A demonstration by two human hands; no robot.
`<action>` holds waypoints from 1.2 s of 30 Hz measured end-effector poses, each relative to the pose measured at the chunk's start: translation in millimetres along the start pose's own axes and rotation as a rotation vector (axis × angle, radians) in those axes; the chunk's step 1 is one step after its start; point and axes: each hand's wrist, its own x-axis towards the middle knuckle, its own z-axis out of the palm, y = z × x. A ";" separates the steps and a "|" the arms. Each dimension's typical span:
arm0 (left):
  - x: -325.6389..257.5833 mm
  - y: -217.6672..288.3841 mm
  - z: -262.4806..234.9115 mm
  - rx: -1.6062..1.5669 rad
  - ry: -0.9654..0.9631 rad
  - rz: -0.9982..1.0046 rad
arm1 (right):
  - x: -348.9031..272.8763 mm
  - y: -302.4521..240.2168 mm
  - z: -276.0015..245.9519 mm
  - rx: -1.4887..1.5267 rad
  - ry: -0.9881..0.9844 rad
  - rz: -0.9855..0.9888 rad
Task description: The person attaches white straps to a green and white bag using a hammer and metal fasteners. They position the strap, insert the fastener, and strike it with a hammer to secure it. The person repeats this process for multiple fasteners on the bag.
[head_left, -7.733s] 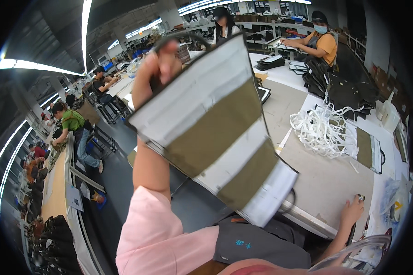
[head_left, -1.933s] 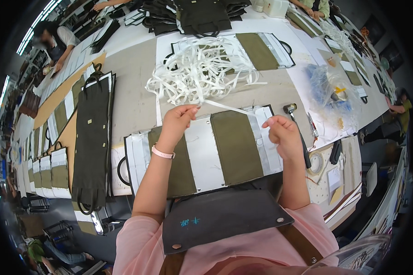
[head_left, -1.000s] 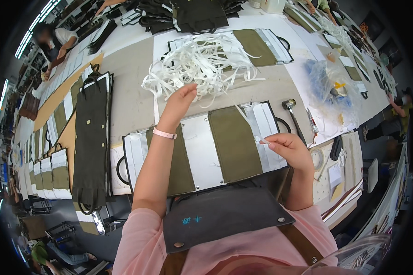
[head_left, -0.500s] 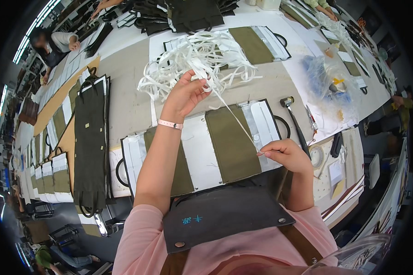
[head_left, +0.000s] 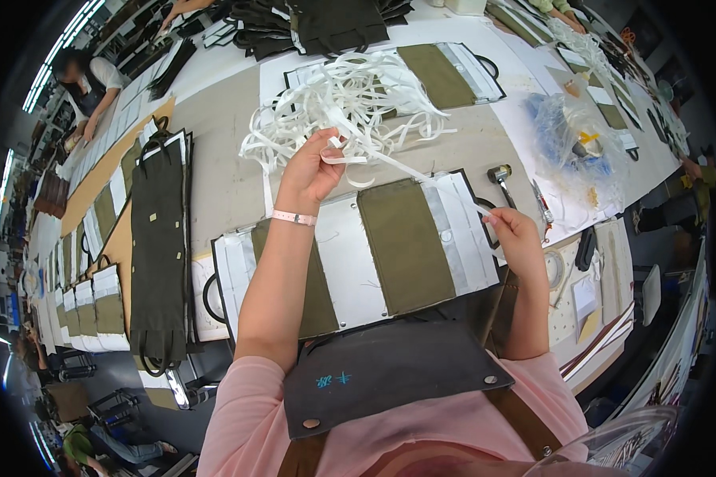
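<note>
Both hands pinch one white strip (head_left: 410,171), stretched taut above the panel (head_left: 406,242): left hand (head_left: 314,167) closed on it beside the tangle (head_left: 350,99), right hand (head_left: 513,234) closed on its free end, apparently to draw it clear.

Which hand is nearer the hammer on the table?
Right. The right hand is just below and beside the hammer, pinching one end of a white strip. The left hand is farther off to the left, up at the pile of white strips.
</note>
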 end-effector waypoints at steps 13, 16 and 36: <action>1.4 29.3 -20.6 -0.039 -0.268 -0.063 | 35.3 44.5 -50.9 -0.394 0.619 -0.058; 14.2 29.9 -31.5 -0.041 -0.325 -0.028 | 32.5 38.4 -69.6 -0.219 0.584 -0.054; -201.1 73.6 -89.3 1.364 -0.008 0.023 | 23.6 -2.5 -21.0 0.065 -0.532 0.086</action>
